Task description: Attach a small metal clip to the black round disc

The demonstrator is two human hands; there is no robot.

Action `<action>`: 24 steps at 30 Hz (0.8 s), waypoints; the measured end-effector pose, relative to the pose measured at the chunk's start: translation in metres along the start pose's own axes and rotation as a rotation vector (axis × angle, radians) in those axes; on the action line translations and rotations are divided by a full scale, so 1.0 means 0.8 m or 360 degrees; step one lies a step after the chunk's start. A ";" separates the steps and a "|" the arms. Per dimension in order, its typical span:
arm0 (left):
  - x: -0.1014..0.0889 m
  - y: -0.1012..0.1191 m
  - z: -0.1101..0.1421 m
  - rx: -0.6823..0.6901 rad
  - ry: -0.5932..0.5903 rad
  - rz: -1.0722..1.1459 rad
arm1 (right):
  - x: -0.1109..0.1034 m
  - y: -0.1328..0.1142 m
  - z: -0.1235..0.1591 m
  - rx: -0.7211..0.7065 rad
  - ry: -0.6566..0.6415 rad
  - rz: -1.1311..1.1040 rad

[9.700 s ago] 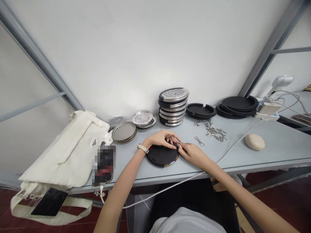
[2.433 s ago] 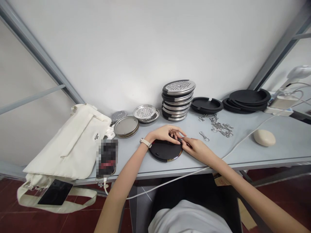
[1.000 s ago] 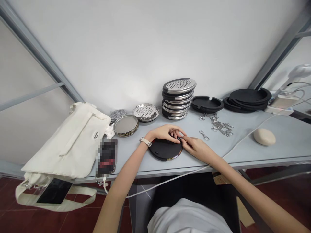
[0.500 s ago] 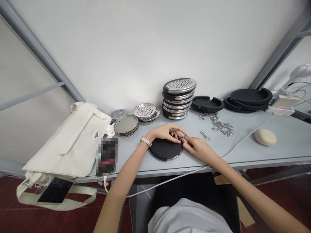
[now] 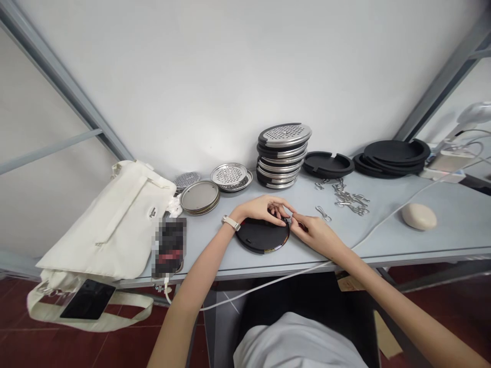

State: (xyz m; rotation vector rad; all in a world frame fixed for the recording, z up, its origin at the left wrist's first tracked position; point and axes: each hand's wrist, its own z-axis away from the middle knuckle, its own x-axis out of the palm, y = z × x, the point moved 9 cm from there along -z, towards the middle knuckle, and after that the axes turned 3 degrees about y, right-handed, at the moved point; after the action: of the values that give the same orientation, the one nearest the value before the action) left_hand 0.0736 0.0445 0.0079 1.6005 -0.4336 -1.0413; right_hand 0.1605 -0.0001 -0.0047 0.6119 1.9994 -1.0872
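A round black disc (image 5: 263, 237) with a coloured, glossy edge lies on the table in front of me. My left hand (image 5: 264, 208) is closed over its far side, the thumb on the top face and the other fingers curled at the rim. At the disc's right edge, my right hand (image 5: 309, 230) is closed in a pinch; whatever sits between its fingertips is too small to make out. Right of the hands lie a single metal snap hook (image 5: 323, 213) and a loose pile of metal hooks (image 5: 351, 199).
Behind the hands rises a stack of perforated metal-and-black discs (image 5: 283, 158). Black rings (image 5: 328, 164) stand to its right, flat metal lids (image 5: 199, 197) to its left. A white bag (image 5: 103, 225) and a phone (image 5: 169, 248) lie left. A white cable (image 5: 264, 291) crosses the front edge; a cream mouse-shaped object (image 5: 419, 216) sits right.
My right hand has shifted slightly to the right, a little away from the left fingertips. The left hand and the black disc stay almost in place.
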 end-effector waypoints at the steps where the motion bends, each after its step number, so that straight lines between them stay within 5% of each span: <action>1: 0.000 0.000 0.000 0.0009 -0.0007 0.0001 | 0.000 0.001 0.000 0.0009 0.0002 -0.0007; 24: 0.000 0.003 0.001 0.0068 -0.0025 -0.0066 | 0.015 -0.006 -0.004 -0.0137 -0.0156 0.0249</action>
State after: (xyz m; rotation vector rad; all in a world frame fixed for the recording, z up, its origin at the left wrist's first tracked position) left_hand 0.0737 0.0432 0.0104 1.6465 -0.4376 -1.0831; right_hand 0.1484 0.0008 -0.0107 0.6457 1.8707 -0.9149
